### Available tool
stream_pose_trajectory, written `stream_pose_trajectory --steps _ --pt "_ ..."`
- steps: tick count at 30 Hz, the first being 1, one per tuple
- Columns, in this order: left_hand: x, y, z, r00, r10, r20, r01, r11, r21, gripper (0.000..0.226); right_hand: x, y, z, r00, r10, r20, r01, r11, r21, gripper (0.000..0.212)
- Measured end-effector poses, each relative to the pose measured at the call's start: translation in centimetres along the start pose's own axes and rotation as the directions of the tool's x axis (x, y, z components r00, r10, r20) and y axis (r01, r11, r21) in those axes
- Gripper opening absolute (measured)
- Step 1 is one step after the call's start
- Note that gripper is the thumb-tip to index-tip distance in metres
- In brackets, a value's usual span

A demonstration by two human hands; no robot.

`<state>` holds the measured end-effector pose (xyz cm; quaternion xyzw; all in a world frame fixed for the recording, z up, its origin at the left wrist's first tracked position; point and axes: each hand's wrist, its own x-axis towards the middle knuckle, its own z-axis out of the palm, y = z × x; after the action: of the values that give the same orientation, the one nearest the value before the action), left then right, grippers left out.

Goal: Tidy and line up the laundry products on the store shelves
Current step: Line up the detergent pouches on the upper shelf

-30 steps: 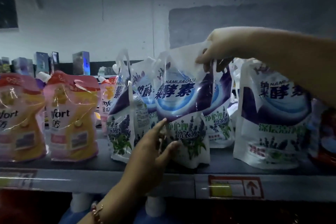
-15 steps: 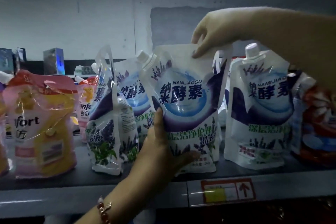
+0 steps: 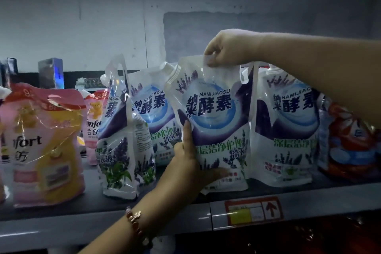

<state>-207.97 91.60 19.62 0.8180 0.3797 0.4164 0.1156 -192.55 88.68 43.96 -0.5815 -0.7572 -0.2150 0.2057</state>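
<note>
A white and purple detergent pouch [image 3: 214, 117] with blue swirl and lavender print stands upright at the front of the dark shelf [image 3: 86, 202]. My right hand [image 3: 222, 49] pinches its top edge from above. My left hand [image 3: 191, 163] holds its lower left side, thumb up along the front, fingers under the bottom. A matching pouch [image 3: 286, 130] stands right beside it. Another matching pouch [image 3: 150, 113] stands behind on the left, and a third [image 3: 121, 138] stands turned sideways further left.
Pink and yellow softener pouches [image 3: 45, 146] stand at the left, a smaller one [image 3: 93, 121] behind. A red and blue pouch [image 3: 348, 142] is at the far right. A red price tag [image 3: 253, 210] sits on the shelf rail. Boxes [image 3: 50, 73] stand at the back left.
Both hands have turned the held pouch upright and face-forward, close beside the right-hand pouch. My right hand now pinches the top edge rather than lying across it.
</note>
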Motion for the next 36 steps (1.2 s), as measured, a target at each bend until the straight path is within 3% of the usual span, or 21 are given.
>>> stream_pose_trajectory --steps 5,10,16,19,22,26,30,32,34,36 --pt "-0.8 -0.3 -0.9 1.000 -0.014 0.003 0.013 0.993 0.117 0.144 0.1 1.0 0.0 0.998 0.062 -0.022 -0.061 0.997 0.054 0.023" --pt "-1.7 1.1 -1.8 0.993 -0.115 0.023 0.108 0.975 0.196 0.140 -0.3 0.1 0.5 0.998 0.053 -0.027 -0.052 0.997 0.062 0.023" --pt "-4.3 1.8 -3.6 1.000 0.010 -0.023 0.002 0.874 0.486 0.111 -1.7 -1.2 0.6 0.994 0.032 -0.101 -0.041 0.995 -0.086 0.022" --pt "-5.4 1.6 -5.4 0.976 0.162 -0.142 -0.052 0.816 0.576 0.093 -2.3 -2.4 0.9 0.995 0.029 -0.096 -0.048 0.978 -0.205 0.024" --pt "-5.4 0.3 -7.1 0.920 0.224 -0.321 -0.009 0.832 0.555 0.080 -2.1 -4.9 0.9 0.998 0.050 -0.033 -0.057 0.959 -0.278 0.038" --pt "-5.6 -1.3 -9.8 0.834 0.287 -0.472 0.006 0.850 0.527 0.074 -1.3 -10.6 -0.7 0.997 -0.054 -0.054 0.045 0.986 -0.160 0.052" --pt "-6.4 -4.0 -11.3 0.847 0.092 -0.524 0.166 0.890 0.425 0.082 0.4 -16.3 -1.9 0.992 -0.088 -0.090 0.096 0.991 0.092 0.056" --pt "-6.4 -5.2 -11.1 0.873 -0.122 -0.471 0.305 0.892 0.334 0.089 1.8 -18.5 -1.5 0.997 -0.068 -0.036 0.070 0.996 0.063 0.063" --pt "-6.3 -5.8 -10.4 0.857 -0.361 -0.368 0.461 0.856 0.234 0.098 3.4 -20.2 -0.7 0.996 -0.037 0.080 0.038 0.999 -0.013 0.065" --pt "-6.2 -5.6 -9.7 0.834 -0.439 -0.335 0.509 0.846 0.161 0.099 4.7 -21.2 0.4 0.975 0.000 0.224 0.013 0.998 -0.056 0.061"
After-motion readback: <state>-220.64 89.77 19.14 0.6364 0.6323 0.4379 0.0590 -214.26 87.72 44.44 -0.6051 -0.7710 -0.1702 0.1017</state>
